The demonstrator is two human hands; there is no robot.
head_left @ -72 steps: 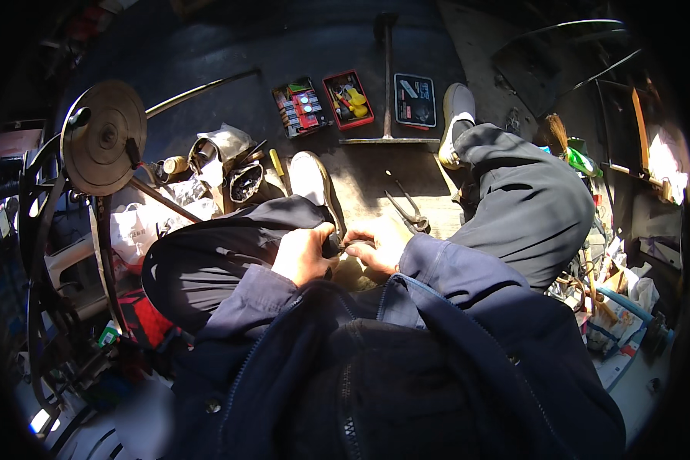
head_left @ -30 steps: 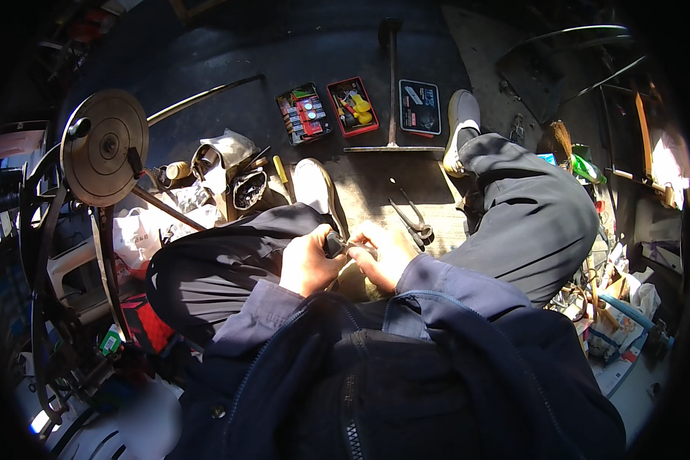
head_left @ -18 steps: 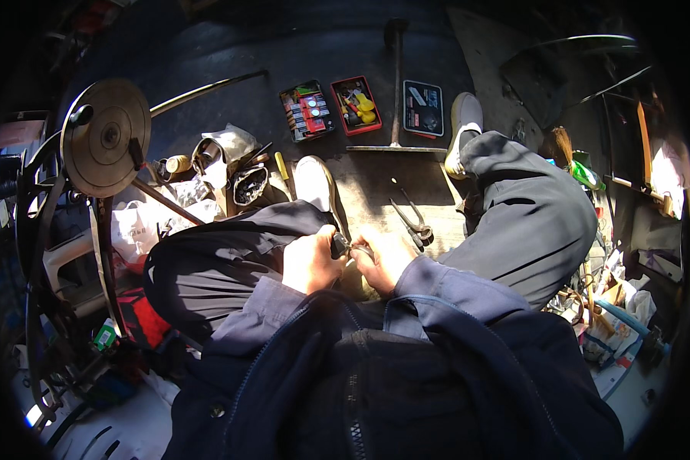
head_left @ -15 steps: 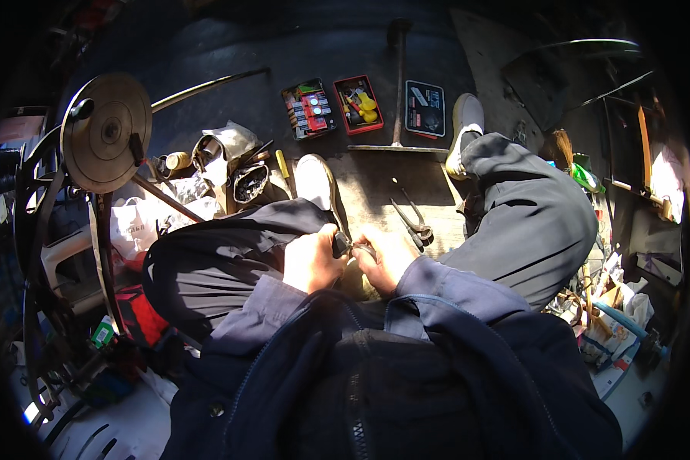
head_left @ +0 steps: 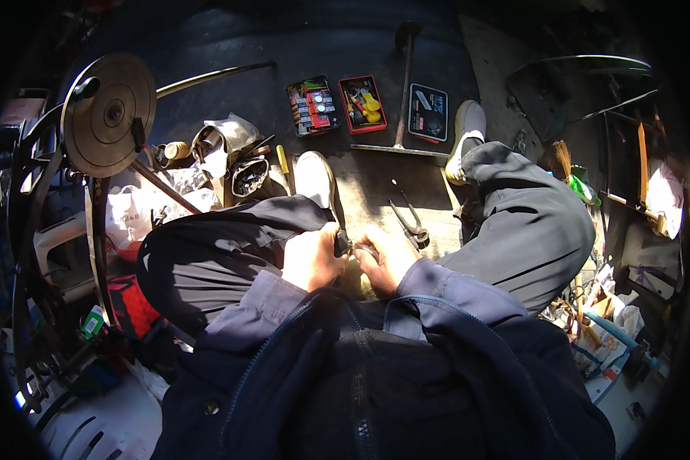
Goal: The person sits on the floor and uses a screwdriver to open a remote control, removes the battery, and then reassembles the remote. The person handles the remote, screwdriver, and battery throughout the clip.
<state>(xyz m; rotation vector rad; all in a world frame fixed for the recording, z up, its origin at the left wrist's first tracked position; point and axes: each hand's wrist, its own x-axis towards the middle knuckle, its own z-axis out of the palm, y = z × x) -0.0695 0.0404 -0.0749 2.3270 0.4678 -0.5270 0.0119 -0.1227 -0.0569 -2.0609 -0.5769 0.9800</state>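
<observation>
Low between my knees, my left hand (head_left: 313, 259) is closed on a small dark piece (head_left: 343, 244) that shows at its thumb side. Close beside it, my right hand (head_left: 389, 262) is closed too, with a slim dark metal thing (head_left: 369, 251) partly showing under the thumb and fingers. The two hands nearly meet, and sunlit glare with the fingers hides what exactly each holds. Just beyond my right hand, pincers (head_left: 415, 232) lie on the board, handles pointing away from me.
Farther off stand a tray of small boxes (head_left: 312, 105), a red tray (head_left: 363, 104) of yellow-handled tools and a dark flat case (head_left: 428, 113). A metal stand (head_left: 402, 146) lies before them. A wheeled machine (head_left: 109, 115) rises at left; cluttered bags (head_left: 602, 337) sit at right.
The view has shifted slightly. Both hands stay close together in nearly the same place and still grip their small dark things; the pincers have not moved.
</observation>
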